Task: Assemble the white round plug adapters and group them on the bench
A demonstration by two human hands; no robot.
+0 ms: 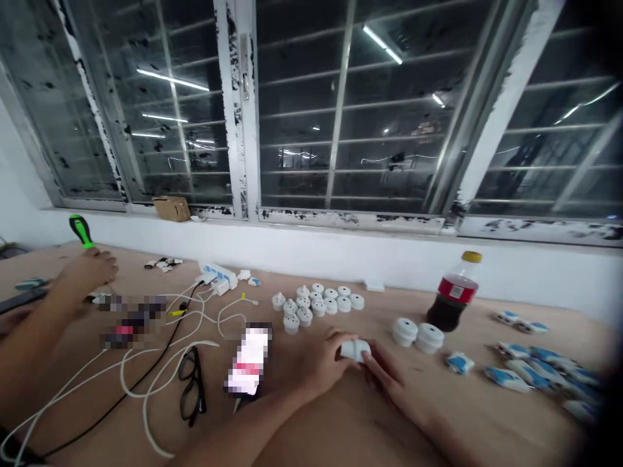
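Both of my hands are closed around a white round plastic piece [354,350] above the table. My left hand [324,366] grips it from the left, thumb and fingers around its side. From the right, my right hand [387,376] presses its fingers against the same piece; its underside is hidden. Beyond my hands stands a group of similar white round pieces [329,305], some with holes or small knobs on top. Two more white round pieces [405,331] stand to the right of my hands.
A cola bottle [452,295] stands at the right, near several blue-and-white packets [540,370]. Left of my arms lie a lit phone [249,360], glasses [192,387], tangled cables [146,392] and a power strip [219,275]. Another person's hand [87,272] holds a green-and-black screwdriver [80,230].
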